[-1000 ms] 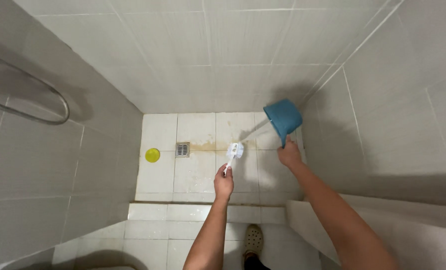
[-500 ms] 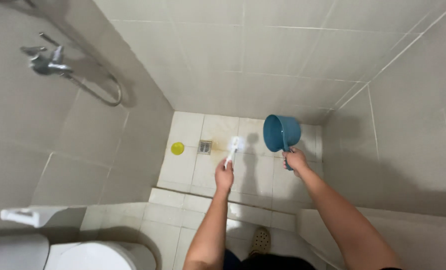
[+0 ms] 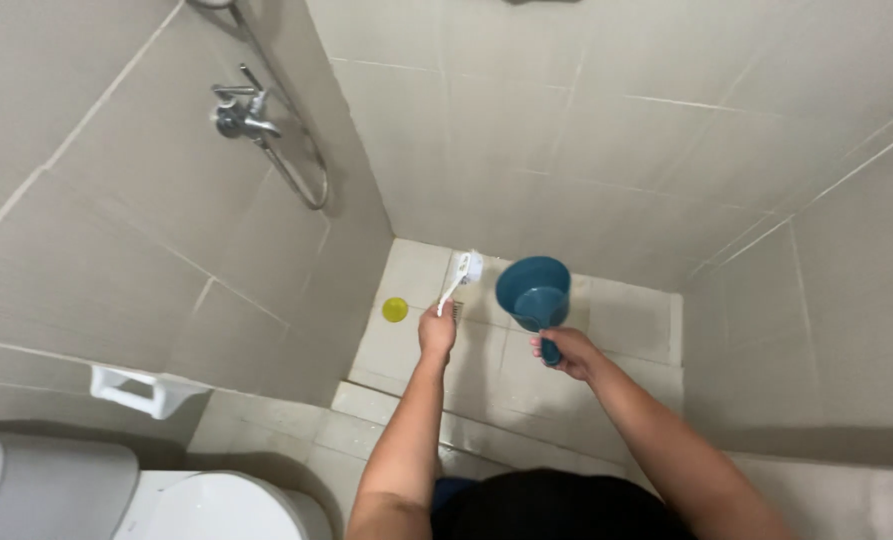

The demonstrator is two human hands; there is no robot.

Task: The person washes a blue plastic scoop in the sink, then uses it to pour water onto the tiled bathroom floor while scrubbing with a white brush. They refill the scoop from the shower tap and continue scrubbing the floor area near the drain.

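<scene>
While the left hand (image 3: 436, 335) gripped a white brush (image 3: 463, 272) above the shower floor (image 3: 626, 320), the right hand (image 3: 566, 352) clasped an upright blue dipper (image 3: 533, 292); scrubbing looked unfinished.

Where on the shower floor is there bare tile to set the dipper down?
Bare tile lies at the right, between the blue dipper in the right hand and the right wall, and near the raised step. It is crowded at the left: yellow disc, drain, and the white brush in the left hand.
</scene>
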